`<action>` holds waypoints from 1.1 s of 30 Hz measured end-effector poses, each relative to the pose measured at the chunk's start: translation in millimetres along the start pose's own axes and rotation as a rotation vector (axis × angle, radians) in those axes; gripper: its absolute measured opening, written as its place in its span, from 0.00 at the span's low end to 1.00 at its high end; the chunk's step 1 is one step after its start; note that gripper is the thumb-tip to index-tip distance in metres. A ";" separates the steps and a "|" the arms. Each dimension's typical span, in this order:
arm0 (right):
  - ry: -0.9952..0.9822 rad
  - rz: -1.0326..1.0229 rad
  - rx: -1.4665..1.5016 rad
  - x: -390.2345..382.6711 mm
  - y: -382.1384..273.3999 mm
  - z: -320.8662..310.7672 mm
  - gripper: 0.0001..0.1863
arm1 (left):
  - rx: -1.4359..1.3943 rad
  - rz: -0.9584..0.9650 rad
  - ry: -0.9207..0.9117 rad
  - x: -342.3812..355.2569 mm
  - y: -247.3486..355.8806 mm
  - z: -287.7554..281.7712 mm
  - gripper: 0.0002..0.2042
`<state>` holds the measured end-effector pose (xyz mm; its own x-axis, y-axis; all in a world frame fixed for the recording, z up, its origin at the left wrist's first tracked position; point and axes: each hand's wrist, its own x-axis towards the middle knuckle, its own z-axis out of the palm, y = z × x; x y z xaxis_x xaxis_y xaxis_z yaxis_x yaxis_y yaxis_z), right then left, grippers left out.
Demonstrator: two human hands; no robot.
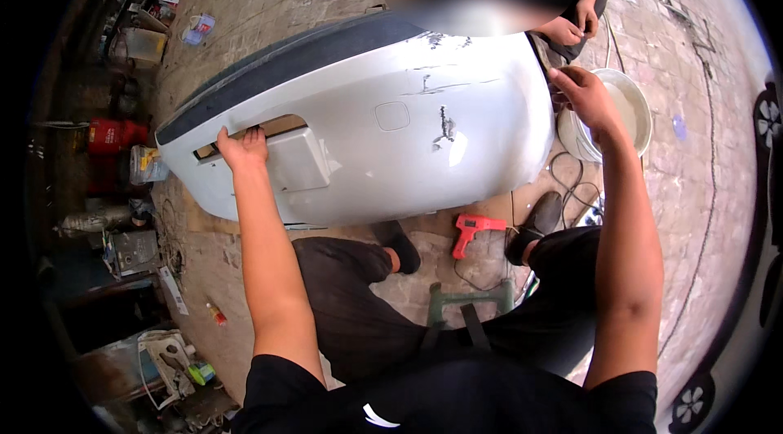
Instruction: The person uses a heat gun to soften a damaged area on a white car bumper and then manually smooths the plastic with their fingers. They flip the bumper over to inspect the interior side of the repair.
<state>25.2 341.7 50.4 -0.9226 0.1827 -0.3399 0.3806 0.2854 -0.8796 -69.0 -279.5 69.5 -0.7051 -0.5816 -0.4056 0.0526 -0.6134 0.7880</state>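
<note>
A white car bumper [363, 161] with a dark lower trim lies across the floor in front of me. Black scrapes and bare marks run over its right half. My left hand [245, 148] is closed over the edge of the long slot in the bumper's left part, its fingers reaching into the opening. At the bumper's right end, my right hand [589, 99] has its thumb and fingers bent around the edge; the fingertips are partly hidden. Between my feet lies a red pistol-shaped power tool [477, 230] with a cord.
A white bucket [643, 112] stands just beyond my right hand. Across the bumper, another person's hands [575, 30] are close together. A green stool [471, 297] is below me. Cables [571, 177] lie near my right foot. Tools and a red machine [114, 136] line the left side.
</note>
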 end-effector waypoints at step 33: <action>-0.047 0.029 0.595 182.7 -95.7 0.1 0.27 | -0.214 0.199 0.002 -44.5 93.4 -0.7 0.33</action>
<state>-179.8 347.6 72.4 -0.9192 0.1363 -0.3694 0.3176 -0.2978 -0.9002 -32.2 -311.3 160.9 -0.6643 -0.7029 -0.2543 0.3381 -0.5859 0.7365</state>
